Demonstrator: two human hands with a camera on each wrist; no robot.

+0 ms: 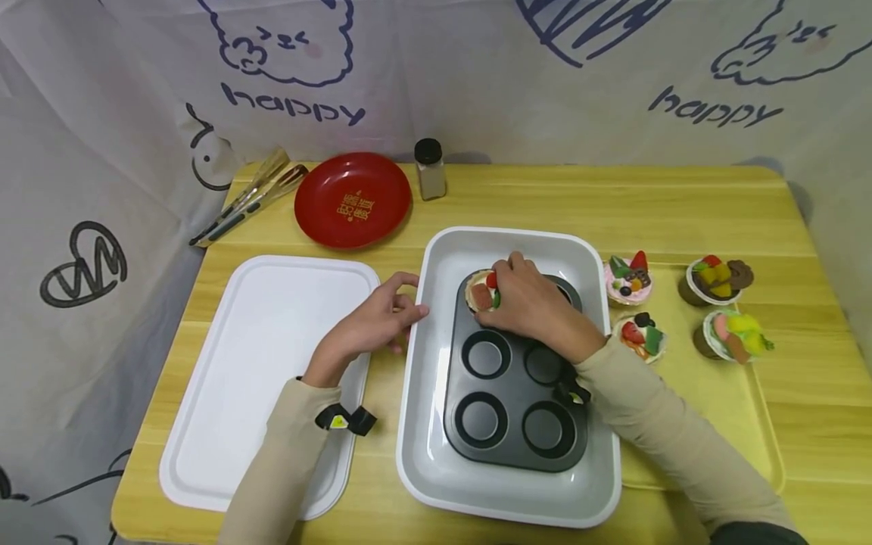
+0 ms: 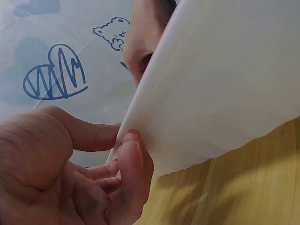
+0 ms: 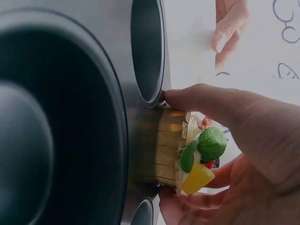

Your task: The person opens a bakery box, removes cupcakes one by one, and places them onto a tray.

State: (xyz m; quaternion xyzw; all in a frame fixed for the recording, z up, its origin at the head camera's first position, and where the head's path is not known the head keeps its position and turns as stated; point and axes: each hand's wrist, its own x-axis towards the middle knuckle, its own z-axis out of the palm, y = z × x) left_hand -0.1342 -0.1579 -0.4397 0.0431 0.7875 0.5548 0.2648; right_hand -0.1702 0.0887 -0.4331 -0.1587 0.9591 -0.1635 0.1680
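My right hand (image 1: 534, 299) grips a toy-like cupcake (image 3: 169, 147) by its pleated paper wrapper, thumb on one side and fingers on the other. Green leaves, a yellow piece and red bits top it. The cupcake is at the far left cup of a dark grey muffin pan (image 1: 514, 393); how deep it sits, I cannot tell. Lower cups in the pan are bare. That pan lies inside a deep white tray (image 1: 507, 496). My left hand (image 1: 373, 322) pinches the tray's left rim between thumb and fingers, as the left wrist view shows.
Several decorated cupcakes (image 1: 628, 280) stand right of the white tray, on and beside a yellow tray (image 1: 722, 424). A flat white tray (image 1: 252, 378) lies at left. Along the back are tongs (image 1: 255, 197), a red plate (image 1: 327, 208) and a black-capped shaker (image 1: 431, 178).
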